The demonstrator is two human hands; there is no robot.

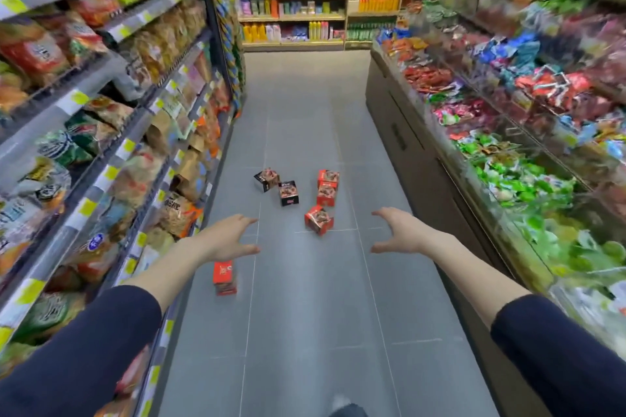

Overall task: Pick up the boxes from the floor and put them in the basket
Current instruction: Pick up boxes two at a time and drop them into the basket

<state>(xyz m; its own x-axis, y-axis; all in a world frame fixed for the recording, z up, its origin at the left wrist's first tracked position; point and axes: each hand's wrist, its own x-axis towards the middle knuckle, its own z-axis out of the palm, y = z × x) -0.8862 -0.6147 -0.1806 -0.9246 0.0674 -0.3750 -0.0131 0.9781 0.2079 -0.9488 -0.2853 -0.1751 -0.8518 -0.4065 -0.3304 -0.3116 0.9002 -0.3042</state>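
Reaching out empty with fingers spread, the left hand [233, 237] hovers above a red box [224, 278] on the floor [305, 315], other boxes [289, 193] lie scattered ahead, the right hand [396, 234] is likewise spread and empty, and no basket shows, so apparently nothing is collected yet.

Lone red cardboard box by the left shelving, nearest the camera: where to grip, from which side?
Likely from above, with the open left hand, which is nearest it: thumb and fingers across the left and right faces of the small red cardboard box. It sits alone with its top exposed, and the grey floor is bare on its right.
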